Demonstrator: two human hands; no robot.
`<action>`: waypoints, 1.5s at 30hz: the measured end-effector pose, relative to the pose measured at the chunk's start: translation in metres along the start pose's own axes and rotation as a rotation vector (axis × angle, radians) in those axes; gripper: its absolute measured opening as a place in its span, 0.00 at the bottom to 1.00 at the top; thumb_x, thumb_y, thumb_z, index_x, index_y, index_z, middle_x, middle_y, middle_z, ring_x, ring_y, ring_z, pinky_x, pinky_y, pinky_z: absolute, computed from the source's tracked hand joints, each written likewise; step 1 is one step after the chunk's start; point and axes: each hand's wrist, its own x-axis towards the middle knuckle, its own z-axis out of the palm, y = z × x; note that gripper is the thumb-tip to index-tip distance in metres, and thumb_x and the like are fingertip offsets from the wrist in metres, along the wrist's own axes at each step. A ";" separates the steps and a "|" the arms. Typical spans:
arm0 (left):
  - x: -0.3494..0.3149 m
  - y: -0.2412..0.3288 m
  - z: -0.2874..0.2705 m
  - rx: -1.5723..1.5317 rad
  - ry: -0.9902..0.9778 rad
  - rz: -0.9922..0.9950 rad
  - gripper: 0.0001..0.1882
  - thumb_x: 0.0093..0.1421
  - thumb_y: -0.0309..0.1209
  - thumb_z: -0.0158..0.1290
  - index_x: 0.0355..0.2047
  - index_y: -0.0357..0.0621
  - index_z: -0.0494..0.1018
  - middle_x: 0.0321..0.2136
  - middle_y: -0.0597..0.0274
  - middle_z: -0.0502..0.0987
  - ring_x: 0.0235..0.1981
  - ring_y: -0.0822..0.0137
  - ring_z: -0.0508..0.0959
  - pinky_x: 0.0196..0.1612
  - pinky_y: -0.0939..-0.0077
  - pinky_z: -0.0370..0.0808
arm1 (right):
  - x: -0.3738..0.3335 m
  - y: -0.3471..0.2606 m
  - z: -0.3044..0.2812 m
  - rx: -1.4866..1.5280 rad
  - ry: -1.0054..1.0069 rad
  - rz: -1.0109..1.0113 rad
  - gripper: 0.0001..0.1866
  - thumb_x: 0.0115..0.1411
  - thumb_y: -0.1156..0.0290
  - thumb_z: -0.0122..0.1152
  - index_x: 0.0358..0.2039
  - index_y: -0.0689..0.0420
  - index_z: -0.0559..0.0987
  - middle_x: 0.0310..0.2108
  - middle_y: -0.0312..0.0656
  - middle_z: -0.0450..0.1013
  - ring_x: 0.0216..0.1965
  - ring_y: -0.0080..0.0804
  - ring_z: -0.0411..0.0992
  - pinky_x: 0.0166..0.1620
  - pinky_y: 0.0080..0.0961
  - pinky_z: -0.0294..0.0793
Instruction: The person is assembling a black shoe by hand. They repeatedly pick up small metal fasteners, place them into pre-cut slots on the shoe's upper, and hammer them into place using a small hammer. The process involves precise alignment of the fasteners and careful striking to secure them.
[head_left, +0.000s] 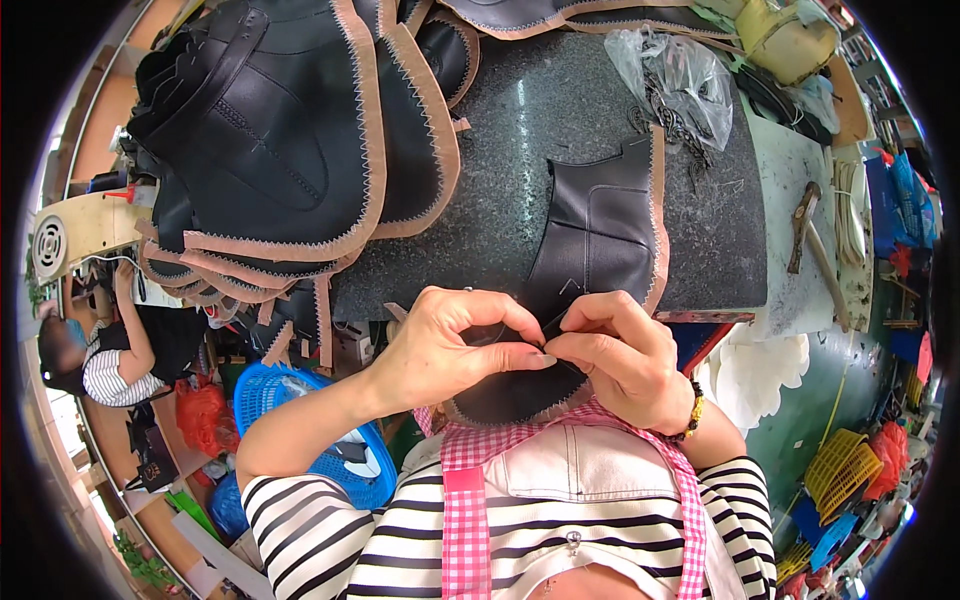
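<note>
A black leather shoe upper [600, 220] lies over the near edge of the dark speckled table, its right edge bound with a tan strip in zigzag stitching. Its rounded lower part hangs toward my lap. Just over it my left hand [445, 345] and my right hand [625, 360] meet, thumb and index finger of each pinched together. Whatever sits between the fingertips is small and dark, and I cannot make out its kind. A yellow-and-dark bracelet circles my right wrist.
Similar black uppers [270, 130] are heaped at the far left. A clear plastic bag with small dark pieces [680, 85] and a hammer [805, 230] lie on the right. Below the table stands a blue basket [370, 470]. Another person [120, 350] sits at the far left.
</note>
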 end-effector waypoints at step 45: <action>-0.004 0.000 0.018 0.019 0.117 -0.194 0.08 0.52 0.25 0.65 0.31 0.34 0.79 0.23 0.66 0.80 0.26 0.84 0.74 0.26 0.85 0.71 | -0.007 -0.006 0.001 0.459 0.092 0.707 0.08 0.52 0.80 0.68 0.33 0.63 0.78 0.32 0.41 0.75 0.30 0.26 0.78 0.33 0.20 0.77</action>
